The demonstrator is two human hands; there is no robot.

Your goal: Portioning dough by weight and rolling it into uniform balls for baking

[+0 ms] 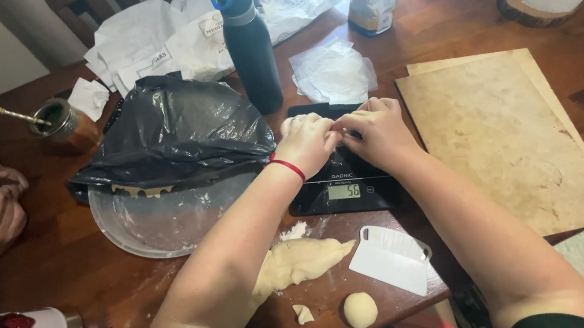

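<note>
Over the black kitchen scale (pixel 344 181), the left hand (pixel 309 142) and right hand (pixel 378 131) meet fingertip to fingertip, pinched together on something too hidden to tell. Close behind stands a dark bottle (pixel 251 46); a wooden board (pixel 505 137) lies just right. Dough (pixel 293 264) and a white scraper (pixel 391 259) lie nearer the table's front edge.

One scale (pixel 344 191), one scraper (pixel 392 259), one dough ball (pixel 360 310), one bowl (pixel 165 226), two boards (pixel 512 140).
</note>
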